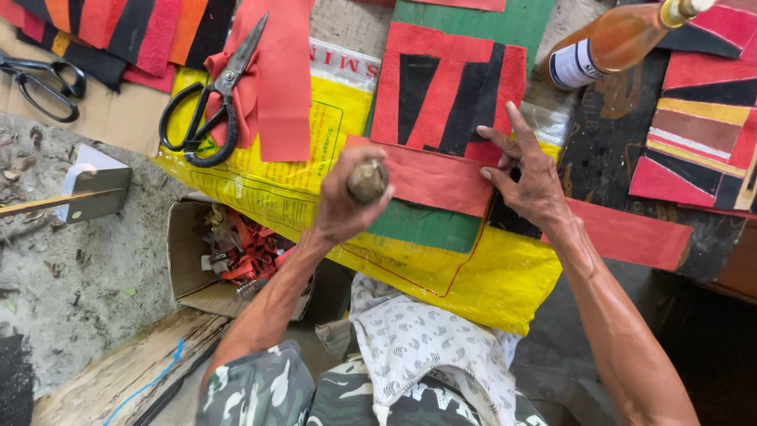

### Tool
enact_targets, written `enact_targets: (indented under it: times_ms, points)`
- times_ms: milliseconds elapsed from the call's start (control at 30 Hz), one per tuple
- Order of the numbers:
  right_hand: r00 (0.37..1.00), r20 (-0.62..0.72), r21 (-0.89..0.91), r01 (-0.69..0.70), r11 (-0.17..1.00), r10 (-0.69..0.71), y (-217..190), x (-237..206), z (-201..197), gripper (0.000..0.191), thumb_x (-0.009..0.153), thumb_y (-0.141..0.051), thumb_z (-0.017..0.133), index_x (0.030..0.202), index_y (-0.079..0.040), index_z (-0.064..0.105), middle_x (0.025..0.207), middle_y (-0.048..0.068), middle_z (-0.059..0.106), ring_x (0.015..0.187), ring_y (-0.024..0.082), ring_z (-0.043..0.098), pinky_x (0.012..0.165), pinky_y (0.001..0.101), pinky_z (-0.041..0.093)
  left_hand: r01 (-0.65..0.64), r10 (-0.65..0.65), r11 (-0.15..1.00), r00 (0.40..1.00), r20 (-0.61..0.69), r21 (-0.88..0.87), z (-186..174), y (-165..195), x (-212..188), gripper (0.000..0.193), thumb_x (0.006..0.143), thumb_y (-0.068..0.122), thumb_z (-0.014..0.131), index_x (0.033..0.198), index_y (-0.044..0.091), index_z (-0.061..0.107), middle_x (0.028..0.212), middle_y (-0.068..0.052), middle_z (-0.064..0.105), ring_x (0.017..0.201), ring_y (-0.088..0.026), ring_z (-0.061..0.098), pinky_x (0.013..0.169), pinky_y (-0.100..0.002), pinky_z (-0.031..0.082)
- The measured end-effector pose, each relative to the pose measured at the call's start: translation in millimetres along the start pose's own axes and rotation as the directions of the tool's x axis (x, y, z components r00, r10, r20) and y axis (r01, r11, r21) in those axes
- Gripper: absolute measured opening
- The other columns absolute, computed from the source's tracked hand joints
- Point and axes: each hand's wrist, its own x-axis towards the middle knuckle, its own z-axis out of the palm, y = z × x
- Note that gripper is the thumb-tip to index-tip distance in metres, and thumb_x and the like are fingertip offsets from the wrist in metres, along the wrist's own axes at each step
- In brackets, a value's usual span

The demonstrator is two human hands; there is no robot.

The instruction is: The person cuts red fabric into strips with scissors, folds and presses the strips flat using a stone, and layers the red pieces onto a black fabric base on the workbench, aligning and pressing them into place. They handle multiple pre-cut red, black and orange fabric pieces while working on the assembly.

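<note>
Left hand point(341, 199) gripping stone point(367, 181), right hand point(530, 178) pressing red strip point(441, 178) edge

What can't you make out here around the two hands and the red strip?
Head view only:
- Tool in left hand: only its round butt end shows; the fist hides the rest.
- Red strip: right hand covers its middle.
- Bottle: top cut off by the edge.
- Box contents: too jumbled.

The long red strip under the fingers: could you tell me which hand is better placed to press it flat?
Right, probably: the right hand already rests fingers on the red strip, while the left hand grips a rounded tool.
</note>
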Motion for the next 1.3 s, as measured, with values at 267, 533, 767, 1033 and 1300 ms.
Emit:
enact_targets:
  times_ms: [267,533,767,1033,1300]
  points:
    - [1.0,0.008,0.021,-0.004,1.0,0.003,-1.5,-0.4,-0.9,0.105,0.085,0.006,0.077,0.167,-0.012,0.015,0.143,0.011,0.068,0.078,0.014,0.057,0.076,0.0289,0.054,0.038,-0.038,0.998,0.999,-0.005,-0.047,20.7,9.5,11.6,0.048,0.084,0.002,0.083,0.124,0.007,0.058,0.117,-0.008,0.063,0.104,-0.019,0.067,0.091,-0.032,0.058]
    - [1.0,0.004,0.025,-0.022,0.999,0.022,-3.5,-0.3,-4.4,0.1,0.087,0.004,0.075,0.165,-0.013,0.014,0.139,0.008,0.07,0.073,0.011,0.061,0.074,0.0281,0.054,-0.063,0.061,0.998,0.972,0.229,0.0,30.1,21.1,7.9,0.05,0.08,0.002,0.082,0.122,0.007,0.057,0.115,-0.011,0.065,0.108,-0.027,0.068,0.096,-0.035,0.057]
    - [0.996,-0.023,0.011,-0.081,0.997,0.081,0.0,-1.2,-5.6,0.079,0.103,0.003,0.053,0.166,-0.018,0.011,0.139,0.007,0.072,0.064,0.013,0.051,0.066,0.0302,0.05,-0.186,0.205,0.977,0.955,0.212,-0.107,77.0,32.8,13.6,0.052,0.079,0.0,0.081,0.124,0.004,0.055,0.118,-0.015,0.063,0.114,-0.031,0.064,0.099,-0.038,0.053]
    - [0.998,0.053,0.112,-0.021,0.993,0.015,3.7,-1.4,-10.3,0.08,0.106,-0.002,0.051,0.169,-0.018,0.005,0.141,0.011,0.07,0.107,0.01,0.071,0.098,0.031,0.052,-0.098,0.141,0.97,0.973,0.185,-0.22,117.9,35.7,22.4,0.048,0.083,0.0,0.08,0.124,0.005,0.056,0.118,-0.014,0.062,0.11,-0.032,0.065,0.096,-0.039,0.055]
    - [0.988,0.116,0.265,-0.128,0.956,0.1,8.1,3.5,-18.5,0.086,0.095,-0.005,0.046,0.169,-0.016,0.003,0.146,0.016,0.067,0.122,0.022,0.066,0.113,0.0372,0.044,-0.135,0.159,0.981,0.971,0.18,-0.138,141.0,26.3,21.0,0.052,0.08,-0.001,0.08,0.125,0.003,0.055,0.117,-0.017,0.063,0.113,-0.037,0.063,0.099,-0.042,0.053]
